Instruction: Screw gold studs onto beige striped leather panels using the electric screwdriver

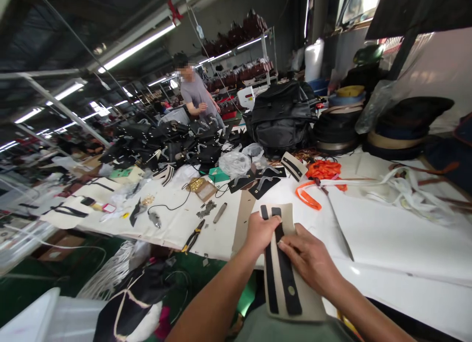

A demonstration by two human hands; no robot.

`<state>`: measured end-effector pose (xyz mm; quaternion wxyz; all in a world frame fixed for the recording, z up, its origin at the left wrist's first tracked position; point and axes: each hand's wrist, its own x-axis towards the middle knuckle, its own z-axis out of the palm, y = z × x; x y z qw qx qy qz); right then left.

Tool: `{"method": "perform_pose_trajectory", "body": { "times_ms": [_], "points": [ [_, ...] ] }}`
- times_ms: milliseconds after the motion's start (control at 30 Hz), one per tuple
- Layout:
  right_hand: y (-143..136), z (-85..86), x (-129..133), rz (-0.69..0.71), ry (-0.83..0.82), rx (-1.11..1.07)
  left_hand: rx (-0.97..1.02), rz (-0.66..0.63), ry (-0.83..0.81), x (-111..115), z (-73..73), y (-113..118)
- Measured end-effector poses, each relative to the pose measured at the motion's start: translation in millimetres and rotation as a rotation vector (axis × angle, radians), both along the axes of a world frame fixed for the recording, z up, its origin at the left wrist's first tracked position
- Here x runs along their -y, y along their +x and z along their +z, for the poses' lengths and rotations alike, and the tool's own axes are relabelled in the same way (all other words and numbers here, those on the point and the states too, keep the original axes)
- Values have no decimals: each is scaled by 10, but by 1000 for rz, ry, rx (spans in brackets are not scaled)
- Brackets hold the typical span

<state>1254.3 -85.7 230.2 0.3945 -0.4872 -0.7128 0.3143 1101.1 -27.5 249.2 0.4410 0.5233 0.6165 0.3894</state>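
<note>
A beige fabric panel [309,302] with two black straps leans upright at the table's front edge, close to my body. My left hand [260,231] grips its upper left part, thumb pressed on top of the wider strap. On the right side, my right hand [309,256] has its thumb and fingers closed on the panel and the wider black strap [287,270]. A round metal snap [291,290] shows near that strap's lower end. Behind the panel, a flat brown strip [243,219] lies on the table.
Black-and-yellow pliers [193,236], a knife-like tool [220,212] and a small cardboard box [203,189] lie left on the white table [376,224]. Orange ribbon [309,197] and a long blade [341,229] lie right. Black bags [282,115] are piled behind. A person [199,93] stands beyond.
</note>
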Motion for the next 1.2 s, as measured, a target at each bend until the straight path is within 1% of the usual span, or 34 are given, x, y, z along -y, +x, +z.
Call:
{"method": "perform_pose_trajectory", "body": {
  "times_ms": [33, 100, 167, 267, 367, 467, 500, 533, 600, 700, 767, 800, 867, 933, 967, 1000, 1100, 1133, 1200],
  "points": [
    [-3, -15, -2, 14, -27, -2, 52, 1, -14, -17, -20, -32],
    [1, -29, -36, -3, -122, -82, 141, -33, -42, -22, -26, -105],
    [21, -18, -104, -64, -241, -224, 216, -62, -56, 23, 7, -168],
    [68, 19, -218, -183, -359, -440, 377, -61, -77, 192, 65, -210],
    [97, 50, -277, -239, -364, -561, 580, -53, -188, 438, 43, -190],
    [84, 74, -277, -237, -348, -612, 779, -60, -261, 644, -60, -139],
    [74, 83, -272, -234, -349, -626, 812, -65, -269, 685, -98, -125],
    [64, 94, -268, -229, -350, -635, 809, -71, -279, 711, -133, -115],
    [50, 121, -263, -215, -342, -629, 691, -82, -312, 727, -184, -112],
    [48, 159, -264, -214, -319, -589, 460, -74, -312, 725, -210, -127],
    [55, 169, -265, -234, -299, -562, 402, -87, -291, 741, -215, -121],
    [60, 167, -267, -245, -287, -554, 417, -107, -299, 758, -219, -110],
    [76, 151, -271, -264, -270, -545, 511, -148, -368, 799, -239, -70],
    [111, 132, -276, -286, -251, -528, 619, -154, -453, 829, -273, -24],
    [138, 125, -276, -307, -219, -512, 643, -140, -467, 832, -292, -6],
    [172, 122, -272, -336, -171, -489, 642, -108, -450, 824, -310, 7],
    [287, 128, -211, -431, -33, -412, 576, 35, -295, 748, -334, 15],
    [315, 130, -172, -434, -36, -388, 561, 74, -261, 715, -326, 13],
    [331, 120, -72, -366, -146, -361, 542, 109, -249, 658, -285, 13]
  ]
}}
